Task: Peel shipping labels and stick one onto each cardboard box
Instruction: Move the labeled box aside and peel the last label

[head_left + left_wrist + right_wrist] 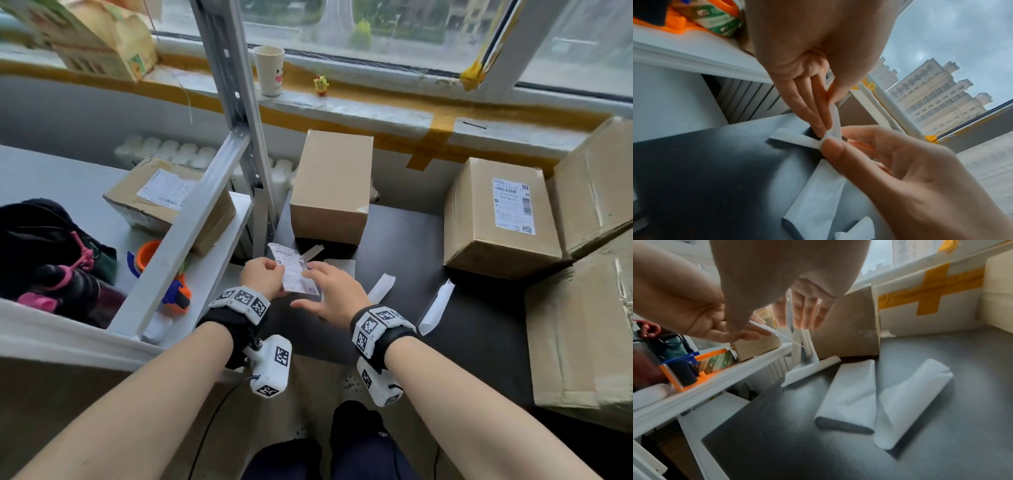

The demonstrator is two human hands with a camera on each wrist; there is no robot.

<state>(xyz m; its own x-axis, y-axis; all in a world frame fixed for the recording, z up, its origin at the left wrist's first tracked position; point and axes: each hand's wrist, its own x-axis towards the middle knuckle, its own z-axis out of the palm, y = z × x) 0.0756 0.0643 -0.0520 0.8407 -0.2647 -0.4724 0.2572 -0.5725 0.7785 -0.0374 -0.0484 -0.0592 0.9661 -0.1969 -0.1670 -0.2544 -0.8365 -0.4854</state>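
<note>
My left hand (pixel 263 274) grips a printed shipping label (pixel 291 270) by its left edge, thumb on top, above the dark table (pixel 479 342). My right hand (pixel 332 291) meets it from the right. In the left wrist view its thumb and index finger pinch the label's (pixel 835 120) lower corner, and the other fingers are spread. A plain cardboard box (pixel 330 186) with no label stands just behind the hands. To the right, a second box (pixel 486 240) carries a label (pixel 512 206) on its top.
Curled white backing papers (pixel 380 287) (pixel 851 394) lie on the table under my right hand. A white shelf (pixel 68 178) on the left holds a labelled box (pixel 168 202) and an orange tape dispenser (pixel 174 291). Large cartons (pixel 582 342) fill the right edge. A cup (pixel 269 70) stands on the sill.
</note>
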